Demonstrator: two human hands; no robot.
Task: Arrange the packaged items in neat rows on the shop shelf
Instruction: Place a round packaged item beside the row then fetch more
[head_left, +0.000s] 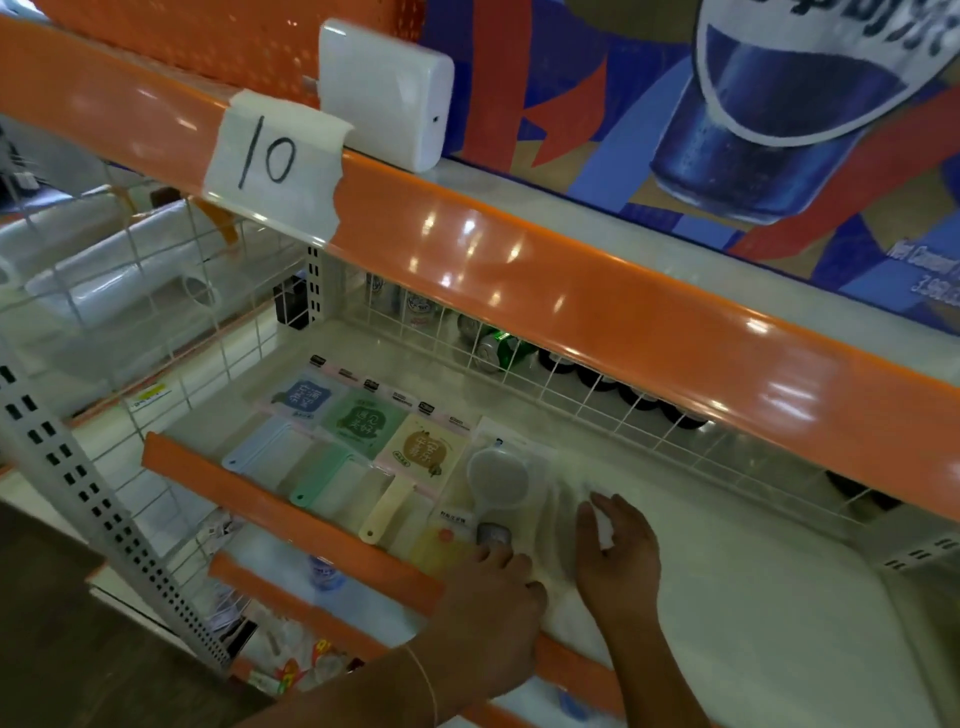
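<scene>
On the white shelf (727, 582), three packaged items lie side by side in a row: a blue pack (280, 421), a green pack (343, 441) and a beige pack (410, 473). Just right of them lies a clear pack (498, 488) holding a round scoop. The left hand (498, 587) rests its grip on that pack's lower end, fingers curled over it; the right hand (618, 556) hovers released just beside. Drink cans (493, 345) sit behind a wire divider (571, 384). A paper label reading 10 (275, 161) hangs on the orange shelf edge (597, 306) above.

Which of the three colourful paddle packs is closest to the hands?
The yellow pack, rightmost of the three. The green pack lies in the middle and the blue pack farthest left, away from the left hand.
</scene>
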